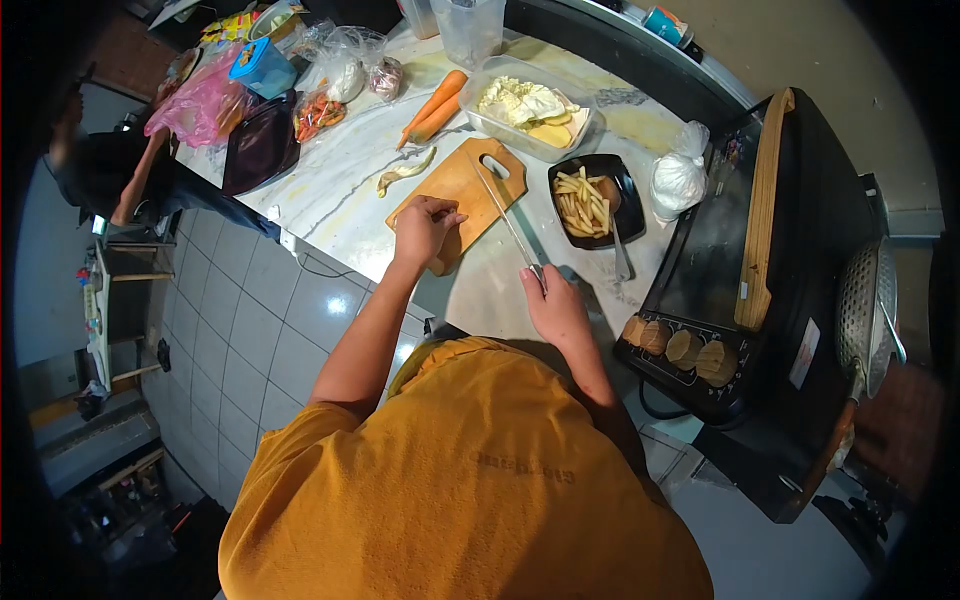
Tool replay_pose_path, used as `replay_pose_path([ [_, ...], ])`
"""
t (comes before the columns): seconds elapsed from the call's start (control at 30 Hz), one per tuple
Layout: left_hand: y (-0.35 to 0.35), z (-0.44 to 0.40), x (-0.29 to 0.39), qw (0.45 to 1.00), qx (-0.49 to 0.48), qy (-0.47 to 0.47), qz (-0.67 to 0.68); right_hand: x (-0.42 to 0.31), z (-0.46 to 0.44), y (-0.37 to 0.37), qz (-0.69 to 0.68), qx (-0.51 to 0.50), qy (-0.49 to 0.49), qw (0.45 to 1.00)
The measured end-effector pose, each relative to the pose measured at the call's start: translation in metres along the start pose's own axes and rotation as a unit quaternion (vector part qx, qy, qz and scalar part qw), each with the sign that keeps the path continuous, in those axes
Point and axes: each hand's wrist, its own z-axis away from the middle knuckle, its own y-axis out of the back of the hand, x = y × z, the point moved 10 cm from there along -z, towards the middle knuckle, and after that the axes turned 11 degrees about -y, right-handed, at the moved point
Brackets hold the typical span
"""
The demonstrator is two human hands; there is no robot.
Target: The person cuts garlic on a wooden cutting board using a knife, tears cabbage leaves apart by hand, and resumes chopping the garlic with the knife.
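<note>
My right hand (557, 307) grips a knife (508, 222) by its handle, and the long blade points away from me along the right side of the wooden cutting board (462, 187). Over the near left part of the board is my left hand (426, 228), its fingers curled together; whatever they hold, if anything, is hidden. A curled strip of pale peel (405, 172) lies on the marble counter left of the board. To the right stands a black bowl (633, 205) of cut pale sticks (578, 200), with a spoon-like utensil (619, 250) leaning in it.
Two carrots (436, 105) and a clear container (588, 132) of cabbage and pale slices sit beyond the board. A tied white bag (680, 172) is near the black appliance (720, 250) at right. Bagged vegetables (318, 115) lie farther left, where another person (120, 165) stands.
</note>
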Motion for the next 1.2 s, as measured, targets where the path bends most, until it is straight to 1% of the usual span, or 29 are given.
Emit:
replay_pose_path([
  [0.13,-0.002,0.003,0.009,0.999,0.013,-0.042,-0.026,0.003,0.001,0.001,-0.003,0.003,0.000,1.000],
  [0.2,-0.001,0.004,0.024,0.991,0.038,-0.100,-0.075,0.003,0.003,0.004,-0.007,0.007,0.000,1.000],
  [0.33,0.000,0.012,0.032,0.987,0.068,-0.110,-0.095,0.005,0.002,0.004,-0.019,0.012,-0.001,1.000],
  [0.4,0.000,0.017,0.038,0.979,0.089,-0.148,-0.112,0.004,0.002,0.005,-0.017,0.010,-0.006,1.000],
  [0.53,-0.005,0.018,0.036,0.974,0.075,-0.163,-0.139,0.006,0.000,0.006,-0.021,0.016,-0.016,1.000],
  [0.6,-0.006,0.019,0.039,0.965,0.068,-0.184,-0.174,0.008,0.000,0.006,-0.025,0.022,-0.017,0.999],
  [0.73,0.000,0.020,0.042,0.965,0.070,-0.204,-0.152,0.008,0.001,0.011,-0.041,0.033,-0.026,0.998],
  [0.8,0.005,0.019,0.035,0.973,0.070,-0.182,-0.123,0.012,0.002,0.010,-0.044,0.042,-0.028,0.998],
  [0.83,0.006,0.019,0.035,0.973,0.066,-0.185,-0.120,0.014,0.002,0.010,-0.046,0.048,-0.025,0.997],
  [0.87,0.007,0.017,0.014,0.994,0.050,-0.089,-0.028,0.016,0.002,0.011,-0.046,0.052,-0.030,0.997],
  [0.9,0.004,0.016,-0.006,0.997,0.033,0.009,0.063,0.016,0.004,0.012,-0.054,0.059,-0.025,0.997],
  [0.93,0.002,0.013,-0.017,0.982,0.028,0.069,0.173,0.015,0.006,0.014,-0.061,0.066,-0.020,0.996],
  [0.97,0.005,0.004,-0.017,0.982,0.024,0.066,0.176,0.016,0.007,0.016,-0.060,0.072,-0.023,0.995],
  [1.0,0.005,-0.006,-0.022,0.956,0.035,0.092,0.278,0.016,0.010,0.018,-0.065,0.074,-0.029,0.995],
  [1.03,0.004,-0.017,-0.024,0.918,0.046,0.118,0.376,0.015,0.011,0.021,-0.070,0.076,-0.034,0.994],
  [1.1,0.013,-0.052,-0.013,0.903,0.066,0.095,0.414,0.015,0.015,0.024,-0.075,0.083,-0.053,0.992],
  [1.13,0.023,-0.069,0.007,0.915,0.064,0.081,0.390,0.017,0.016,0.024,-0.082,0.085,-0.070,0.991],
  [1.17,0.024,-0.091,0.015,0.912,0.060,0.056,0.401,0.018,0.017,0.023,-0.081,0.089,-0.070,0.990],
  [1.2,0.027,-0.114,0.025,0.926,0.050,0.009,0.374,0.020,0.018,0.023,-0.079,0.094,-0.069,0.990],
])
